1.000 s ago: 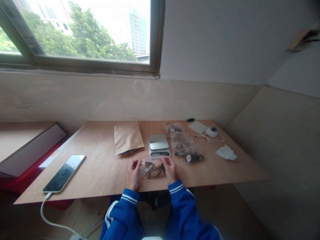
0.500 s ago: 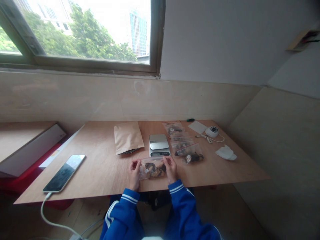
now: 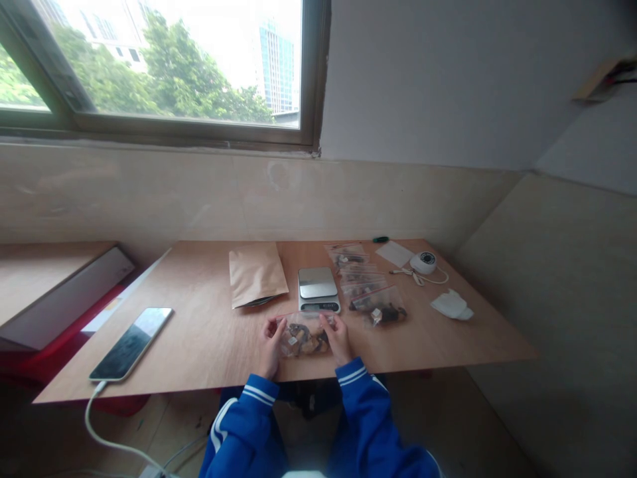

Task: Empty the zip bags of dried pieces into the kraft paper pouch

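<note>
A small clear zip bag [image 3: 304, 335] with dark dried pieces inside lies on the wooden table [image 3: 209, 338] near its front edge. My left hand [image 3: 273, 342] pinches the bag's top left corner. My right hand [image 3: 337, 338] pinches its top edge, fingers pressed together. Both wrists are in blue sleeves with white stripes. Just behind the bag stands a small digital scale [image 3: 317, 288] with a bare steel plate.
Several filled zip bags [image 3: 371, 290] lie in a row right of the scale. A brown paper pouch [image 3: 255, 272] lies to its left. A phone on a white cable [image 3: 132, 342] rests at the left; a white round device [image 3: 424, 262] and tissue [image 3: 450, 305] at the right.
My two hands have moved a little closer together along the bag's top edge; the right hand's fingers slid left. The bag stays flat on the table.
</note>
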A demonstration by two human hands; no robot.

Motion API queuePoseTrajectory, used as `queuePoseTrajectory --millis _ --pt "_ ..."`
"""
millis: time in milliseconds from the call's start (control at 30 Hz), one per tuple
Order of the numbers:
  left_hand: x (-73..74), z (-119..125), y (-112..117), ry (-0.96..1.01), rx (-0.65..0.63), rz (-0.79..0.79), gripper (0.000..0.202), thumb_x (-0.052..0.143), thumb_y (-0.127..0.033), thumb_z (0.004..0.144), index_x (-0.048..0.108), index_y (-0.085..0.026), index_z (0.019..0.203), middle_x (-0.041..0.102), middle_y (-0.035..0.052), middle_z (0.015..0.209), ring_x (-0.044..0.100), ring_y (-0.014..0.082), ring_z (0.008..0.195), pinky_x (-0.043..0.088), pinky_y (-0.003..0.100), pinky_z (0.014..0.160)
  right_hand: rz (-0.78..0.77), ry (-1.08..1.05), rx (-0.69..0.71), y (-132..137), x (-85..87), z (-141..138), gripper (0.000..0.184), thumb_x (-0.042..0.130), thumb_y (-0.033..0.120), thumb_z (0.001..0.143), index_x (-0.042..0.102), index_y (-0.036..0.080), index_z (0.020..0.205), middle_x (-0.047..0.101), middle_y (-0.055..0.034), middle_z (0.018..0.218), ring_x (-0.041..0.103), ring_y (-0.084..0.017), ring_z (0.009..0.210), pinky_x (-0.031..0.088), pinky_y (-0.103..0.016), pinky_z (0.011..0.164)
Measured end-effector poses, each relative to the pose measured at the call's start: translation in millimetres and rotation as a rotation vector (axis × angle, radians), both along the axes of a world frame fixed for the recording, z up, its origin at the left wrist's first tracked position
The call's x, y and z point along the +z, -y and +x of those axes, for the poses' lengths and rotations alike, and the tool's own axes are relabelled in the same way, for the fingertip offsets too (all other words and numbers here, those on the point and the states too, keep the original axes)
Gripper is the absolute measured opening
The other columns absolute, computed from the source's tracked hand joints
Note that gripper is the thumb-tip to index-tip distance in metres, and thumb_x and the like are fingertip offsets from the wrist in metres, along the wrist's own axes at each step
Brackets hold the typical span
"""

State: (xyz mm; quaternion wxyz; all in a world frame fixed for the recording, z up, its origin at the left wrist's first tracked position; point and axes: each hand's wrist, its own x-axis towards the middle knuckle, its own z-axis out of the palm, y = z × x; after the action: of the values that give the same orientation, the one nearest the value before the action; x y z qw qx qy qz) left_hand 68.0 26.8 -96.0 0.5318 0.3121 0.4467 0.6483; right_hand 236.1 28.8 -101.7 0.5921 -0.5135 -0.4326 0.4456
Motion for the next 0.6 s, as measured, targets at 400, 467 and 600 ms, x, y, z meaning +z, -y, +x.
queuePoseTrajectory --millis 400,467,600 --pt "3.4 -3.0 2.0 -0.061 -0.045 -0.021 0.031 0.071 -0.044 0.07 0.064 -0.017 0.084 0.066 0.0016 0.081 0.062 0.0162 0.079 0.049 0.026 0.072 0.032 0.027 -0.065 -0.6 -1.9 0.3 0.033 0.066 0.046 0.076 0.069 0.015 0.088 0.067 -0.0024 0.069 0.062 -0.016 0.066 0.049 -0.026 0.064" --pt "3.2 -3.2 2.0 -0.061 -0.037 -0.034 0.032 0.072 -0.045 0.068 0.064 -0.017 0.082 0.066 0.0009 0.078 0.062 0.0159 0.076 0.048 0.026 0.07 0.037 0.035 -0.082 -0.7 -0.6 0.0 0.033 0.067 0.046 0.075 0.07 0.015 0.087 0.067 -0.003 0.069 0.063 -0.017 0.067 0.05 -0.027 0.065" --pt "2.2 -2.4 1.4 -0.034 -0.027 -0.031 0.034 0.074 -0.045 0.066 0.062 -0.017 0.08 0.066 0.0011 0.077 0.063 0.0161 0.074 0.048 0.027 0.07 0.035 0.042 -0.104 -0.8 1.8 -0.2 0.034 0.067 0.046 0.074 0.071 0.015 0.085 0.067 -0.0034 0.069 0.063 -0.017 0.067 0.05 -0.028 0.064"
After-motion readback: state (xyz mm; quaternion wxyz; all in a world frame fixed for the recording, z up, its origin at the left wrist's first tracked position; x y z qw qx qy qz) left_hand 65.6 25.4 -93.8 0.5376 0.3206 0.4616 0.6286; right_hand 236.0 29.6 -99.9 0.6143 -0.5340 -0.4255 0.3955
